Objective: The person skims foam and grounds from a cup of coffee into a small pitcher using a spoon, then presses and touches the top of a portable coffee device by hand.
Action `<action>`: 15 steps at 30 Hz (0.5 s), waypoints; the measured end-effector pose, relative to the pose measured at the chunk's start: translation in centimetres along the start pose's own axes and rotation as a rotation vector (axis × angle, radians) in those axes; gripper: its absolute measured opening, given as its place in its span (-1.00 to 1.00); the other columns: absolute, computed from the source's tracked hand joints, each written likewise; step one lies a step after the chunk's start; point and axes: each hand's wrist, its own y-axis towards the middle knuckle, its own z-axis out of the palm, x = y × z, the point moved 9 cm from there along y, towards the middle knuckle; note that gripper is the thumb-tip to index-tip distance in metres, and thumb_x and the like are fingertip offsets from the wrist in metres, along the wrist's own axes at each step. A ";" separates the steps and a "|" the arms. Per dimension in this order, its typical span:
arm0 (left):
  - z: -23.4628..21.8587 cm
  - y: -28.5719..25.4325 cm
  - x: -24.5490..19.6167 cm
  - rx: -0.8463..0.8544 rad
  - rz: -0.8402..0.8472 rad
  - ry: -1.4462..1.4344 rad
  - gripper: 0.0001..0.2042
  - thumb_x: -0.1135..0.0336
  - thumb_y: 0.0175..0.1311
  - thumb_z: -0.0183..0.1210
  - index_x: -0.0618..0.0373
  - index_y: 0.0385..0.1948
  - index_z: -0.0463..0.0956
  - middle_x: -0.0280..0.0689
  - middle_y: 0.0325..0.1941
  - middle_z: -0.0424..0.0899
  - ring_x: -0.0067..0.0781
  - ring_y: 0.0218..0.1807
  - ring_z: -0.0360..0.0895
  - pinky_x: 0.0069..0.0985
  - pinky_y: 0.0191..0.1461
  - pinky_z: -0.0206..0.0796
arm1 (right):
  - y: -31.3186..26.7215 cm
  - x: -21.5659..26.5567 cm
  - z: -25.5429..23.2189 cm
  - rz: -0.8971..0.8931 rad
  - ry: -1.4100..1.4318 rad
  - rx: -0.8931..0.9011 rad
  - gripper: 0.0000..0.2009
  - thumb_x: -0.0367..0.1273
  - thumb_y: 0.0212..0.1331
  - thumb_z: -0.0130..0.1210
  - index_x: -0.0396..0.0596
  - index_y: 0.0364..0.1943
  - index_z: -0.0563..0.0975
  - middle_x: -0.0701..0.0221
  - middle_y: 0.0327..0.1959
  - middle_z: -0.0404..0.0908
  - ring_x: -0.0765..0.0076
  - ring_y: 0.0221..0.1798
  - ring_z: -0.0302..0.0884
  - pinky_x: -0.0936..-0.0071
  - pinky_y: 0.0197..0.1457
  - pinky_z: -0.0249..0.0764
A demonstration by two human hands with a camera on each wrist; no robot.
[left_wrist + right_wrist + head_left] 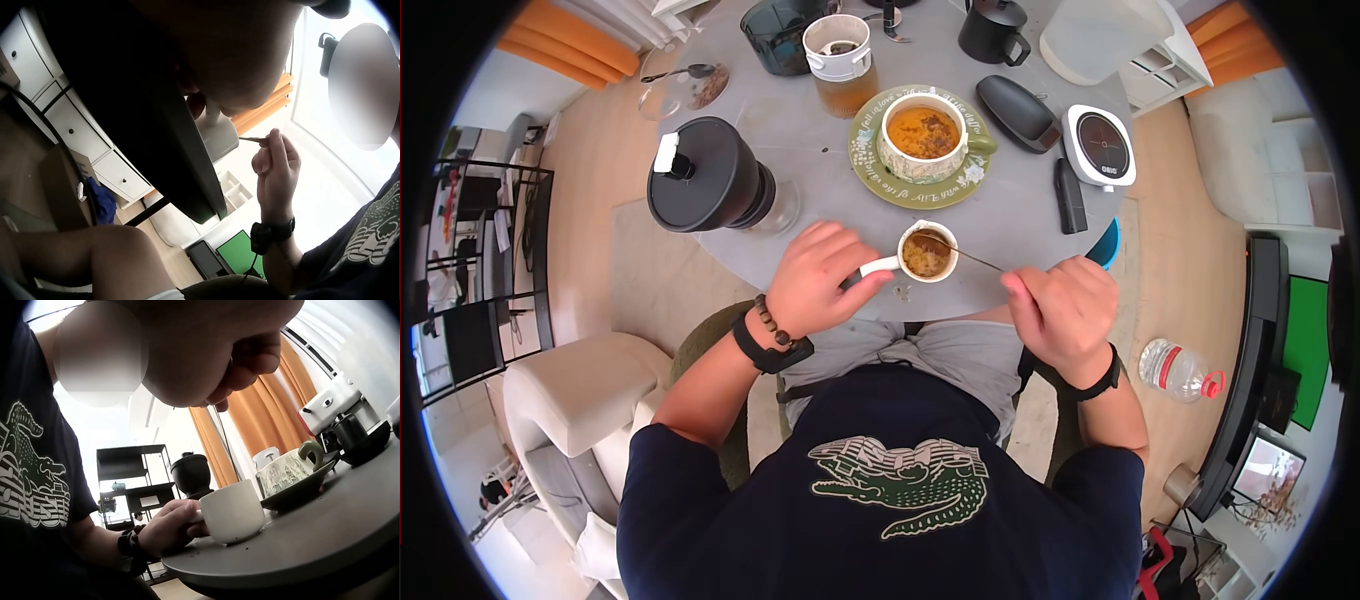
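Observation:
A small white cup (232, 512) stands near the table's front edge, holding brown liquid with pale foam. My left hand (820, 275) holds its handle (880, 266) between thumb and fingers, from the left side. On the right, my right hand (1062, 310) pinches the end of a slim metal stirrer (975, 258). The stirrer slants over the cup's rim, and its lower end is hidden in the liquid. Behind the small cup, a large patterned cup (915, 167) of orange-brown drink with foam sits on a green saucer (872, 178) with lettering.
A black-topped grinder-like vessel (710, 180) stands left of the cups. Behind are a white-rimmed container (837, 65) of amber liquid and a black mug (992, 32). To the right lie a black elongated dish (1015, 110), a white scale (1100, 145) and a black bar-shaped object (1069, 195).

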 end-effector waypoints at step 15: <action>-0.3 -0.1 -0.2 -0.033 0.004 0.008 -0.83 0.27 0.33 0.52 0.11 -0.30 0.74 -0.33 -0.43 0.58 -0.17 -0.31 0.51 -0.23 -0.14 0.36 | 0.1 -0.4 0.5 0.118 0.087 -0.018 -0.87 -0.55 0.17 0.53 -0.13 -0.36 0.72 0.39 -0.62 0.50 0.22 -0.61 0.44 0.29 -0.46 0.30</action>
